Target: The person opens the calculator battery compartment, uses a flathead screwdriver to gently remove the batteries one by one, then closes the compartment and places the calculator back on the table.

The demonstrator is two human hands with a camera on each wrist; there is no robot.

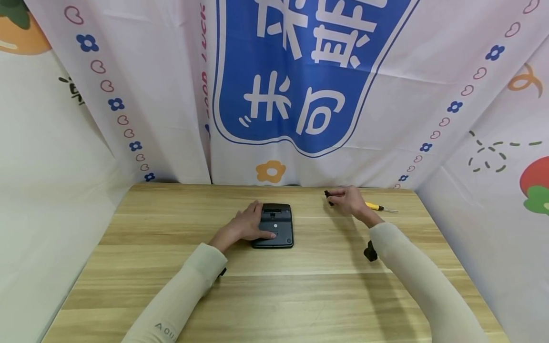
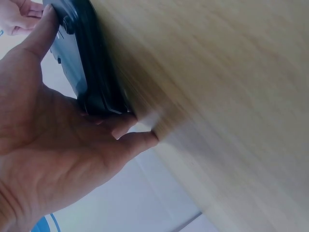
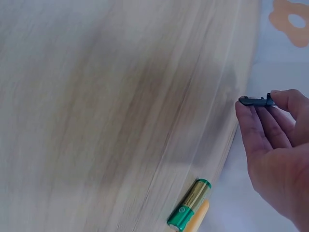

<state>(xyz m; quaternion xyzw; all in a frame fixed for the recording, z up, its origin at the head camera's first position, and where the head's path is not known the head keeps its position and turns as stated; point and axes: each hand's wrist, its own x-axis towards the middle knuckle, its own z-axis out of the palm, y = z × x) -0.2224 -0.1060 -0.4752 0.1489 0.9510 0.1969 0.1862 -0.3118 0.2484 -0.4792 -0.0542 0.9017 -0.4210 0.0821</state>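
A black calculator point(image 1: 280, 236) lies face down on the wooden table, with an open slot in its back near the far end. My left hand point(image 1: 246, 224) grips its left side, the thumb point(image 2: 43, 36) on the back and other fingers at the far edge. Off to the right, my right hand point(image 1: 349, 200) pinches a small black battery cover point(image 3: 256, 101) between thumb and fingertips, above the table's far edge. Near that hand lie a green and gold battery point(image 3: 189, 205) and a screwdriver point(image 1: 375, 206) with a yellow handle.
The wooden table point(image 1: 300, 305) ends at a hanging white cloth point(image 1: 180, 143) printed with a blue sign. White printed cloths also close off both sides. A small black device point(image 1: 371, 251) shows by the right sleeve.
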